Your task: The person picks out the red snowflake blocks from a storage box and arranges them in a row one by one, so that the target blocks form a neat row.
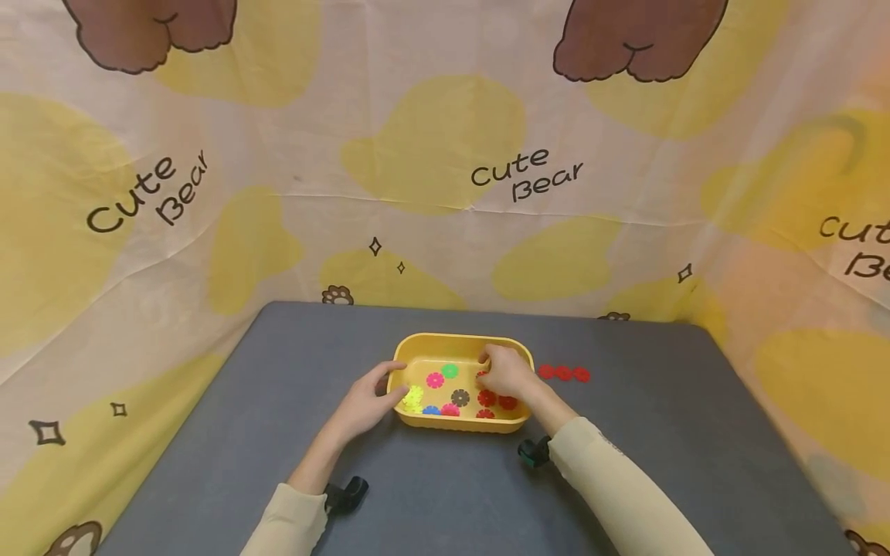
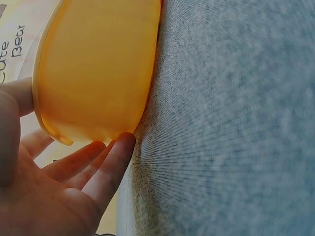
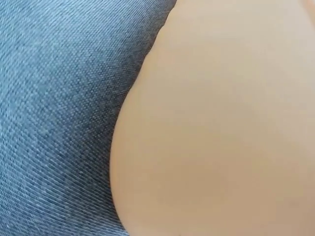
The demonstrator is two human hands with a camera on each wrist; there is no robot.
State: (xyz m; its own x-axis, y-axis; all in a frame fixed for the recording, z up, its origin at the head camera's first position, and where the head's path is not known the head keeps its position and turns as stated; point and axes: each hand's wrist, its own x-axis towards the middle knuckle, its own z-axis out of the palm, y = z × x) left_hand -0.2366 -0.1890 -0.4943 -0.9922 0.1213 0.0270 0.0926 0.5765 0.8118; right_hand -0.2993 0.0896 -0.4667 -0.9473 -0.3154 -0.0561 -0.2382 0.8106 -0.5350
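So, the yellow tray sits on the gray counter, right in front of the person. The left hand holds its left end, with the thumb at the rim and the other fingers against the outside wall. That grip looks like a pinch on the tray, maybe so it won't slide. The right hand dips into the tray at the right side, its fingers bent down next to a small red piece. I can't tell if that grip pinches the piece, because the hand covers most of it. Three red pieces lie in a row on the counter, just beside the tray, maybe put there so they stay apart from the other colors. I can't tell if they are joined. Inside the tray, the near wall hides part of a blue piece, and the yellow pieces are too bunched up to count. In the right wrist view, one big, close shape blocks the fingers and the tray.
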